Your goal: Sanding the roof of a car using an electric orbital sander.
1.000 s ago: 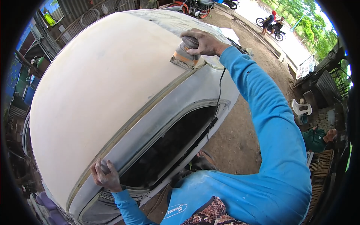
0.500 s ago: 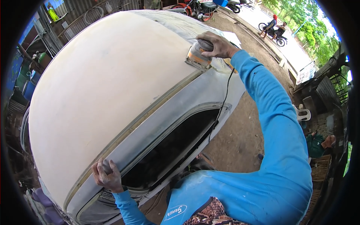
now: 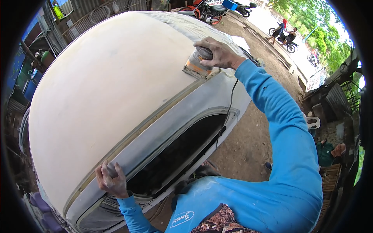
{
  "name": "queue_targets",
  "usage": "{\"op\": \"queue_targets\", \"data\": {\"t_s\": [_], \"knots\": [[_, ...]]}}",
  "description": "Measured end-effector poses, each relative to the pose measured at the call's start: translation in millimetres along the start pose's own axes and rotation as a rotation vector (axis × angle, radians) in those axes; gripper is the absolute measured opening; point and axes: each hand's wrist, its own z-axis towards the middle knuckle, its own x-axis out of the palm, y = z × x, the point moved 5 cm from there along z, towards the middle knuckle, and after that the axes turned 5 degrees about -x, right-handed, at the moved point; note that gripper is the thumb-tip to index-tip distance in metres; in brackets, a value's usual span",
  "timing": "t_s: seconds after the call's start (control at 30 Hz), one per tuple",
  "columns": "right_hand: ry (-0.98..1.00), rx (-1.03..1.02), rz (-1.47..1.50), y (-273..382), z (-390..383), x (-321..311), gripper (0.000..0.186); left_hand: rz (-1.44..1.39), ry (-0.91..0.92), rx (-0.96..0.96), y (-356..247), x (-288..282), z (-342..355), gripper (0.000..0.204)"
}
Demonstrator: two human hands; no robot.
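Note:
My right hand (image 3: 220, 54) grips the rounded top of a grey and orange electric palm sander (image 3: 199, 65). The sander's square pad rests on the pale, sanded car roof (image 3: 105, 77), near its side edge and toward the windscreen. From there a black cord (image 3: 230, 101) hangs down past the dark side window (image 3: 175, 155). My left hand (image 3: 112, 180) lies at the roof's near edge, above the door frame, its fingers curled about a small grey piece (image 3: 112, 170) whose kind I cannot make out. A channel (image 3: 136, 134) runs along the roof edge between my hands.
Covering (image 3: 176, 23) lies over the car's front. Beyond stand a red motorcycle (image 3: 202, 11) and, on the road, people with another motorcycle (image 3: 289, 37). To the right are a white plastic chair (image 3: 312, 121) and a seated person in green (image 3: 326, 153). Gas cylinders (image 3: 46, 58) stand left.
My right hand has slid the sander a little left and back along the roof edge. My left hand stays in about the same place.

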Motion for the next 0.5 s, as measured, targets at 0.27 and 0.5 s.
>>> {"op": "queue_targets", "data": {"t_s": [0.27,0.5], "knots": [[0.008,-0.102,0.015,55,16,4,0.067,-0.032,0.012,0.011,0,-1,-2,0.028],[-0.008,0.029,0.006,-3,-7,-5,0.069,-0.01,0.033,0.004,3,0,-3,0.028]]}}
